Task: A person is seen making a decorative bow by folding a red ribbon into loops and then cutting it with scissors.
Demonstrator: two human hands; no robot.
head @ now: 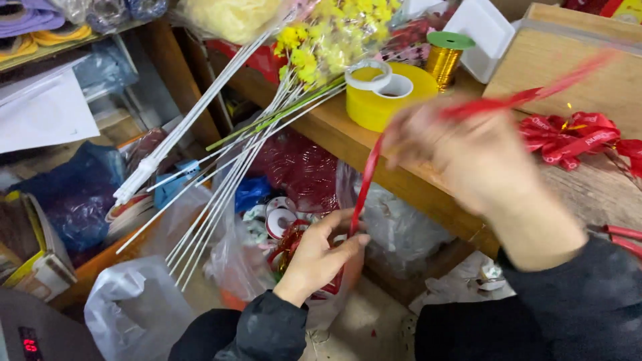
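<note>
A red ribbon (366, 175) runs from my left hand (319, 253) up to my right hand (468, 157) and past it toward the upper right. My left hand pinches the ribbon low, in front of the wooden table's (401, 179) edge, over a bag of ribbon rolls (277, 217). My right hand is blurred with motion above the table and grips the ribbon higher up. A pile of finished red ribbon bows (578, 137) lies on the table just right of that hand.
A yellow tape roll (384, 93) with a white ring on top, a gold thread spool (443, 57) and a cardboard box (568, 60) stand on the table. Yellow artificial flowers (328, 40) with long white stems (221, 180) lean left. Red-handled scissors (622, 237) lie at right. Plastic bags (137, 307) crowd the floor.
</note>
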